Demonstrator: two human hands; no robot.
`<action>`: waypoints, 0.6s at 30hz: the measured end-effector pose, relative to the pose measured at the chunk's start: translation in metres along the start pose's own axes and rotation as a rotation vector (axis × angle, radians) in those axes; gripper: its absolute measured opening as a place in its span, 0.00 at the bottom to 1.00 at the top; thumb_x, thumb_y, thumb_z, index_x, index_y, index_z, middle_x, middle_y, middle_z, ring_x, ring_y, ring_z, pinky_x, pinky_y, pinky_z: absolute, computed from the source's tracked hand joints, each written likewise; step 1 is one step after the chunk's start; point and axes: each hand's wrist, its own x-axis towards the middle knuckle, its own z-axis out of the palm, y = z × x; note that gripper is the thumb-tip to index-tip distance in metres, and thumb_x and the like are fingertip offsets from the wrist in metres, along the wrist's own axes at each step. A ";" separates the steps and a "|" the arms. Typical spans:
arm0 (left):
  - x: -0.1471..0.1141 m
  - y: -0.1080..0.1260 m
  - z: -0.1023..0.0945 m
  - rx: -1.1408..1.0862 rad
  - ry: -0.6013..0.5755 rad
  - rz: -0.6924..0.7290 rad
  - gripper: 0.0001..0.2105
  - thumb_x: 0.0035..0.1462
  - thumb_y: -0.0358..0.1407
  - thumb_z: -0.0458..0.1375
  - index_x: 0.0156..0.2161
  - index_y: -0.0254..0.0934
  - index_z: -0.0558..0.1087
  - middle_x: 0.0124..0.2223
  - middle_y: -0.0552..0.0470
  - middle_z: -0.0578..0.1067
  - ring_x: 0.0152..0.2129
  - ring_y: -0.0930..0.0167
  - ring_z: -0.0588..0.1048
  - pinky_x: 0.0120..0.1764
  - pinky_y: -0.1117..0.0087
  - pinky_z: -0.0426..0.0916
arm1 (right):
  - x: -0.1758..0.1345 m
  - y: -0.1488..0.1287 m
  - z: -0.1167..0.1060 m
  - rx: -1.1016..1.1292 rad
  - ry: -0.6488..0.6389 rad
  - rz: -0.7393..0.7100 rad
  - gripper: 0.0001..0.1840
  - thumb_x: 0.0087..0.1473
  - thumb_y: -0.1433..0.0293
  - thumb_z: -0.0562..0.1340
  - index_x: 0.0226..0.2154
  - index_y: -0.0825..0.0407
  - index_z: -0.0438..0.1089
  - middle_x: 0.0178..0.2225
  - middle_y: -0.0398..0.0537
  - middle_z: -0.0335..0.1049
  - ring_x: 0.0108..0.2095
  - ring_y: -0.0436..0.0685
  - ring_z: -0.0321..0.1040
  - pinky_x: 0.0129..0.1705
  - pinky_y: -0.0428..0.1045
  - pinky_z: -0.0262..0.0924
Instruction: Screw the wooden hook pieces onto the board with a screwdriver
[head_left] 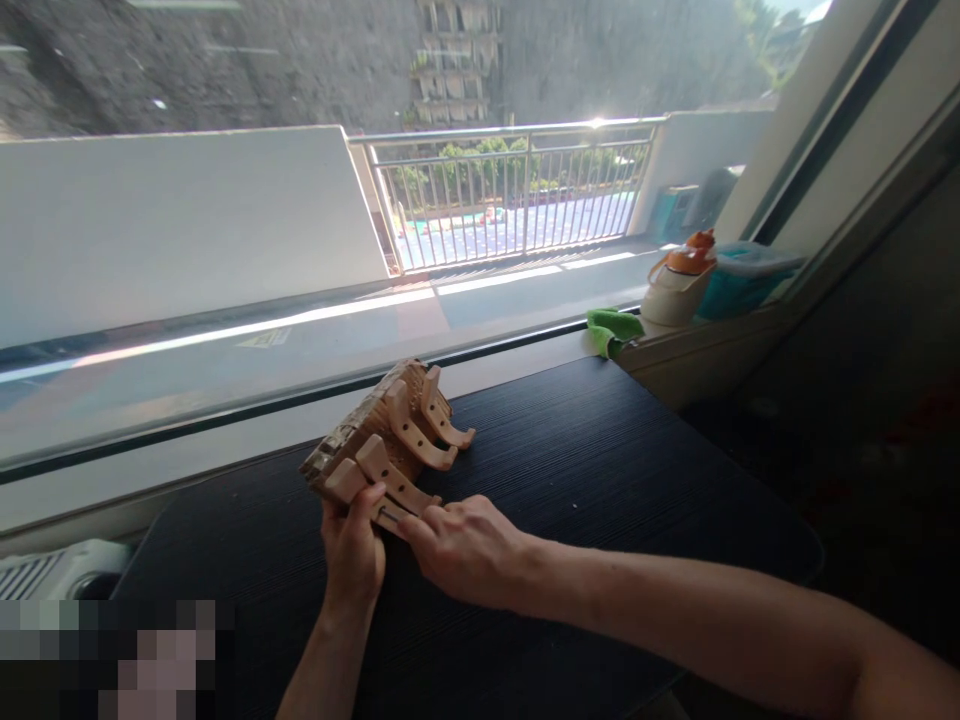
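Note:
A wooden hook rack (pixel 411 468) with a bark edge leans tilted over the dark table, several curved wooden hooks on its face. Dark holes show in the hooks. My left hand (pixel 354 545) grips its near end, with the thumb against the lowest hook (pixel 345 482). Closed fingers of my right hand (pixel 471 550) are at the tip of that same hook. A thin metal shaft (pixel 389 515) runs from these fingers to the hook; the rest of it is hidden in the hand, so I cannot tell whether it is a screwdriver or a screw.
The black table (pixel 570 450) stands against a window sill. A green cloth (pixel 613 330), a bottle with an orange top (pixel 679 285) and a teal container (pixel 742 280) sit on the sill at right. A pale slatted appliance (pixel 64 580) is at lower left.

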 end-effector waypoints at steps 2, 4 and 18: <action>0.000 0.000 0.000 -0.005 -0.008 0.004 0.19 0.36 0.32 0.65 0.39 0.41 0.71 0.34 0.59 0.73 0.34 0.73 0.70 0.39 0.71 0.63 | 0.003 0.000 0.005 0.344 0.051 0.245 0.12 0.55 0.71 0.53 0.40 0.55 0.69 0.32 0.49 0.72 0.29 0.52 0.67 0.29 0.46 0.57; 0.000 0.000 0.000 -0.011 -0.009 -0.001 0.19 0.36 0.32 0.65 0.39 0.41 0.72 0.34 0.59 0.73 0.34 0.73 0.70 0.39 0.71 0.63 | 0.009 0.002 0.009 0.768 0.047 0.566 0.14 0.54 0.69 0.54 0.40 0.55 0.71 0.29 0.46 0.70 0.28 0.50 0.65 0.29 0.44 0.56; 0.010 0.024 -0.012 -0.257 -0.076 -0.306 0.12 0.52 0.37 0.56 0.43 0.41 0.72 0.38 0.54 0.77 0.34 0.70 0.75 0.36 0.68 0.70 | -0.029 0.003 -0.040 0.874 0.122 0.638 0.20 0.51 0.69 0.56 0.48 0.50 0.70 0.31 0.43 0.69 0.28 0.48 0.61 0.31 0.45 0.56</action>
